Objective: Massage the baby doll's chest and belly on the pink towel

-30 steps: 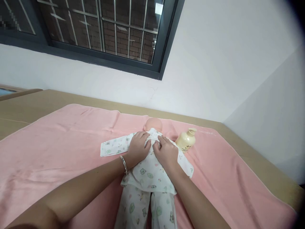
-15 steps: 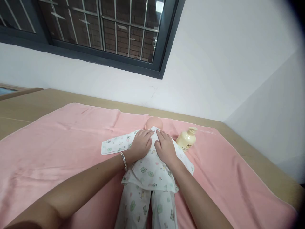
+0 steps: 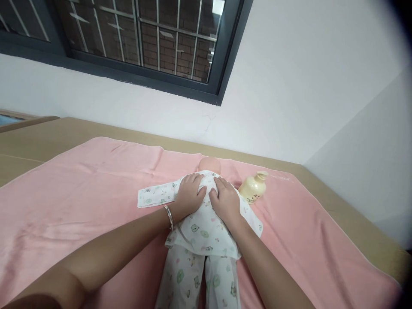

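Note:
A baby doll lies on a pink blanket, its bald head toward the wall. It has on a white printed shirt and matching trousers. My left hand rests flat on the left side of the upper shirt, fingers stretched out. On the right side of the upper shirt lies my right hand, also flat, with its thumb pointing inward. A strip of shirt shows between the two hands. The left sleeve stretches out sideways; the right one slants downward. The doll's face is not visible.
A cream pump bottle stands on the blanket right of the doll, close to the right sleeve. The pink blanket covers much of a tan surface. Behind are a white wall and a dark-framed window with bars.
My fingertips have moved slightly apart, away from the middle of the collar toward the shoulders. Both hands stay flat on the shirt. The doll and bottle have not visibly moved.

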{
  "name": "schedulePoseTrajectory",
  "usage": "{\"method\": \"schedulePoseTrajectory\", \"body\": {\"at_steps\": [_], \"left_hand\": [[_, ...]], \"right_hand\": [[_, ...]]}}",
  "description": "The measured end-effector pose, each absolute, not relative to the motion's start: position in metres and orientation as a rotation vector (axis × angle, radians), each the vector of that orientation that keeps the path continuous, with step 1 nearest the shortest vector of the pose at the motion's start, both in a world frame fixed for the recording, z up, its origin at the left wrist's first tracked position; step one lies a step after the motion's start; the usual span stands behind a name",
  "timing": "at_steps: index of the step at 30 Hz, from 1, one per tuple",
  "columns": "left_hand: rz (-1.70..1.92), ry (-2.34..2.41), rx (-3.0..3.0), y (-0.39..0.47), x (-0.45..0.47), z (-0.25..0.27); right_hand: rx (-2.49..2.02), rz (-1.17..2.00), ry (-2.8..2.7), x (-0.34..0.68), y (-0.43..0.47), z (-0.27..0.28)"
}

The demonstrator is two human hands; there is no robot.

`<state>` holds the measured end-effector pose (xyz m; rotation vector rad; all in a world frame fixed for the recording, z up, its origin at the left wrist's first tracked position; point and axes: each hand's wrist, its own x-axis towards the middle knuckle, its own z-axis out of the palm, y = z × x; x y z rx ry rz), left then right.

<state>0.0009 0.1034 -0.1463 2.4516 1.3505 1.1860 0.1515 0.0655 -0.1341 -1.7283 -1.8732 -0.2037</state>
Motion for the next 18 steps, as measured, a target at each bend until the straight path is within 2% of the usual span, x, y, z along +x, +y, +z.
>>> {"method": "schedulePoseTrajectory", "body": {"at_steps": [7, 18], "left_hand": [[1.215, 1.145, 2.570, 0.107, -0.001, -0.149], [1.466, 1.177, 2.483, 0.101, 0.000, -0.152]], "right_hand": [[-1.592, -0.139, -2.019, 0.157, 0.073, -0.134], [-1.521, -0.464, -1.756, 0.152, 0.064, -0.146]]}}
